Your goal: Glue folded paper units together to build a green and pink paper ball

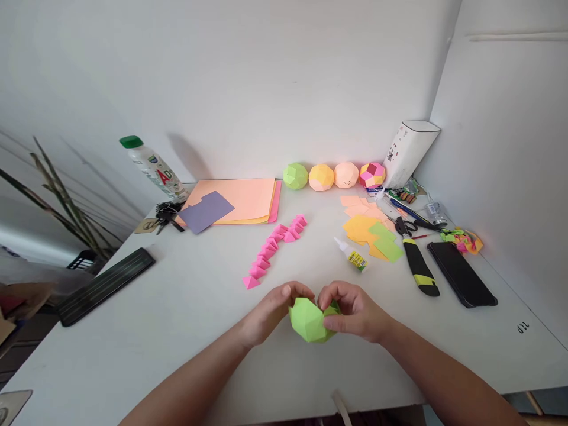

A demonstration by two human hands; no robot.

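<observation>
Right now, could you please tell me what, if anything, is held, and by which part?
A green, faceted paper ball: the right hand pinches its right edge; the left hand is at its upper left, its grip there unclear.

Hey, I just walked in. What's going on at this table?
A person is handling a green faceted paper shape with bare hands. The right hand pinches one side, and the left hand is at the other; the shape looks not fully closed. Beyond it, pink folded pieces lie in a slanting line, and a small glue bottle lies to their right. Four faceted balls sit in a row by the wall.
</observation>
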